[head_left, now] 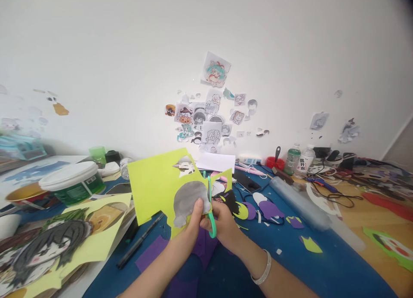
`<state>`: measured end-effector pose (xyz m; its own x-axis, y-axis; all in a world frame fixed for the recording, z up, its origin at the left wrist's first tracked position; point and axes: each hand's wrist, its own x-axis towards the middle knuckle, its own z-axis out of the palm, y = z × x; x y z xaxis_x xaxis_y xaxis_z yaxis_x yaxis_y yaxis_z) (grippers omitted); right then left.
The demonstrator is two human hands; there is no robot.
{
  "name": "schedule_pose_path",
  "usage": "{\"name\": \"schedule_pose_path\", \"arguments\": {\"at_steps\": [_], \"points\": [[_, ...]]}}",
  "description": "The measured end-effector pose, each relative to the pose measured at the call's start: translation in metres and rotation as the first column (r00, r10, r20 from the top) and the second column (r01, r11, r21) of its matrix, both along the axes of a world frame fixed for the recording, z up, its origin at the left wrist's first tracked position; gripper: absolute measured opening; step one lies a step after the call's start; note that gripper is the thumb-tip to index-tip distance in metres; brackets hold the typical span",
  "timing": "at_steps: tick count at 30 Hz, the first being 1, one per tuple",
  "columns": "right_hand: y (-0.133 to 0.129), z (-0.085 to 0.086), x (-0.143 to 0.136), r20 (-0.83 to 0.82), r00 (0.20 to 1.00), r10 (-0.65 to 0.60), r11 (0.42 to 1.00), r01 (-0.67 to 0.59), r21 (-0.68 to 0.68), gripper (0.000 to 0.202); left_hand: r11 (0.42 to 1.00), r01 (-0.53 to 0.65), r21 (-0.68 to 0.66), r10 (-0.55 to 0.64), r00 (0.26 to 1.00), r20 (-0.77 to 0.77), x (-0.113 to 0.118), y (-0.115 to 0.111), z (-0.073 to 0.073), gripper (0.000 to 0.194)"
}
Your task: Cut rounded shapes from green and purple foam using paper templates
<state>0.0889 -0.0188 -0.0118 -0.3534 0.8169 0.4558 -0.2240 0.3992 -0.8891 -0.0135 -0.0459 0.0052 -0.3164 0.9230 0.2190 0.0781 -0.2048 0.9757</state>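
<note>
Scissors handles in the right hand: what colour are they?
Teal green; the scissors show best in the head view, in the right hand.

Pretty bright in here, soft even daylight, no harsh shadows anywhere. The white wall (129, 53) looks a bit washed out and takes up the whole top half. Wide lens bends everything: edges at 9 and 3 o'clock curve and smear, and the tub (72, 184) at 9 looks soft. A dark vignette sits in the corner at 1 o'clock. Center stays reasonably sharp, slightly hazy overall.
</note>
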Motion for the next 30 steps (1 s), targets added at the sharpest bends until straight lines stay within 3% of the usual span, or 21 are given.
{"name": "schedule_pose_path", "arguments": {"at_steps": [3,9,15,21,30], "points": [[-0.001,0.001,0.000,0.017,1.000,-0.024,1.000,0.024,0.007,0.032,0.994,-0.010,-0.109,0.013,0.999,0.032,-0.001,-0.001,0.004,0.037],[-0.001,0.004,0.003,0.032,0.999,-0.023,1.000,0.024,-0.006,0.037,0.994,-0.046,-0.095,0.043,0.999,-0.029,-0.001,-0.002,0.013,0.029],[0.001,0.005,0.006,0.016,1.000,0.005,0.999,-0.004,-0.045,0.035,0.996,0.023,-0.088,-0.029,0.998,-0.059,-0.004,-0.001,0.018,0.026],[0.001,0.009,0.009,0.016,1.000,0.000,0.998,0.001,-0.067,0.034,0.984,0.049,-0.171,-0.066,0.993,-0.093,-0.012,0.003,0.017,0.029],[0.000,0.011,0.009,0.021,1.000,-0.006,0.993,0.008,-0.120,0.036,0.998,0.055,0.013,-0.054,0.994,-0.091,-0.015,0.006,0.016,0.033]]}}
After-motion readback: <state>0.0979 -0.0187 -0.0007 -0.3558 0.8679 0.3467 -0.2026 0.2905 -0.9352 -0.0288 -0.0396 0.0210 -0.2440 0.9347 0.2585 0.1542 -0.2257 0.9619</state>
